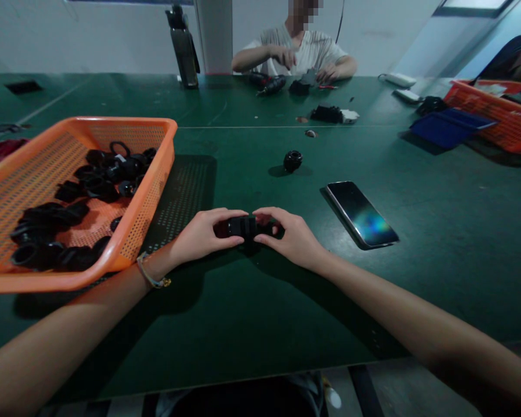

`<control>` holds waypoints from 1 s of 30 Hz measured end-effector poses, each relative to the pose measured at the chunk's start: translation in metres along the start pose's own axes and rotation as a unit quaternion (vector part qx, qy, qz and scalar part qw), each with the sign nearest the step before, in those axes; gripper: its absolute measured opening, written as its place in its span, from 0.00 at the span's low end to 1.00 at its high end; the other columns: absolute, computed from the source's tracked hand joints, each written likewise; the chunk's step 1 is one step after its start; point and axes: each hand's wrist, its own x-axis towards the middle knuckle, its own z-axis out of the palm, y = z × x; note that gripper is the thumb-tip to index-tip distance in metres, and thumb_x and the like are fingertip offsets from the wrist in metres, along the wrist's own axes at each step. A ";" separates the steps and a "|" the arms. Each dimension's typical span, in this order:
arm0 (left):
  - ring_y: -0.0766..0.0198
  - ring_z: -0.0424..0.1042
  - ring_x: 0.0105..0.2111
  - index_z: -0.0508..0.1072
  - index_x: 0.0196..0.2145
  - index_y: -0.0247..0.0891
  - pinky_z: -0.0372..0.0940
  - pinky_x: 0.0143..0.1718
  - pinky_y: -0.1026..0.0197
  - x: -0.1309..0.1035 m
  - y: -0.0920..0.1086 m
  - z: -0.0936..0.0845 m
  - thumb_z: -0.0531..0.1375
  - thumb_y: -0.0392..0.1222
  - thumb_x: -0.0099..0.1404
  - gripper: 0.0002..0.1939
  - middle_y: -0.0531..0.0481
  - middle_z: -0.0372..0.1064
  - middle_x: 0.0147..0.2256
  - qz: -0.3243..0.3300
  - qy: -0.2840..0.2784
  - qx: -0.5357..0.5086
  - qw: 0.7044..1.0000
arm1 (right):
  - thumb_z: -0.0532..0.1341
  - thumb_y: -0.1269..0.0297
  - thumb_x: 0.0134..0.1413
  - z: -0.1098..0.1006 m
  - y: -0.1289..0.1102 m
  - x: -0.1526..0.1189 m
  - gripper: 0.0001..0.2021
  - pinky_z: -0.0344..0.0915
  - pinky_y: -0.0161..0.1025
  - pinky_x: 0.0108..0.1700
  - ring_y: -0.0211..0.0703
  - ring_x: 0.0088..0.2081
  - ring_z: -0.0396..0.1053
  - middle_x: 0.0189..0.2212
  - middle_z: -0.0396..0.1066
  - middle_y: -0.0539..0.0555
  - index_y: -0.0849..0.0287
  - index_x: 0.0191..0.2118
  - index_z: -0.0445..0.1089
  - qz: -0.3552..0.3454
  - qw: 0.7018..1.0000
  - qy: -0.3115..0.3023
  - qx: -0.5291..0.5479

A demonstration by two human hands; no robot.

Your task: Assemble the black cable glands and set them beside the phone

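Just above the green table, my left hand is closed around a black plastic fitting, thumb below and fingers above. My right hand grips the right end of the same black piece, its fingertips meeting the left ones near the middle. Whether this is one part or two joined parts I cannot tell, since the fingers cover much of it. Farther back on the table stands a round black ribbed piece, apart from both hands.
An orange basket holding several black fittings stands at my left. A phone lies to the right. Across the table sits a person near a power drill. Farther off are a bottle, blue tray and red basket.
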 end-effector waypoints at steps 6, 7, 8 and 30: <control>0.61 0.71 0.37 0.70 0.48 0.36 0.64 0.39 0.61 0.000 0.000 0.000 0.61 0.47 0.55 0.23 0.47 0.72 0.40 0.007 -0.002 0.008 1.000 | 0.63 0.72 0.48 -0.001 0.000 0.000 0.14 0.65 0.37 0.34 0.39 0.37 0.68 0.38 0.72 0.53 0.59 0.43 0.68 -0.004 1.000 -0.007 -0.002; 0.61 0.71 0.37 0.70 0.48 0.35 0.64 0.39 0.61 0.000 0.000 0.000 0.61 0.47 0.55 0.23 0.47 0.72 0.40 0.008 -0.002 0.008 1.000 | 0.63 0.72 0.48 -0.001 -0.001 0.000 0.14 0.65 0.37 0.34 0.39 0.37 0.67 0.38 0.72 0.53 0.60 0.43 0.68 -0.003 1.000 -0.008 -0.004; 0.61 0.71 0.37 0.70 0.48 0.35 0.64 0.40 0.61 -0.001 0.000 0.000 0.61 0.47 0.56 0.24 0.47 0.72 0.40 0.008 -0.002 0.008 1.000 | 0.63 0.72 0.48 -0.002 -0.001 0.001 0.14 0.65 0.37 0.34 0.39 0.37 0.67 0.37 0.72 0.54 0.60 0.43 0.68 -0.003 1.000 -0.008 -0.006; 0.61 0.71 0.36 0.70 0.49 0.35 0.64 0.40 0.61 0.000 0.000 0.000 0.61 0.47 0.56 0.23 0.47 0.72 0.39 0.016 -0.005 0.026 1.000 | 0.64 0.70 0.49 -0.001 -0.002 0.002 0.12 0.64 0.37 0.33 0.37 0.33 0.67 0.36 0.73 0.54 0.61 0.42 0.70 0.010 1.000 -0.010 -0.022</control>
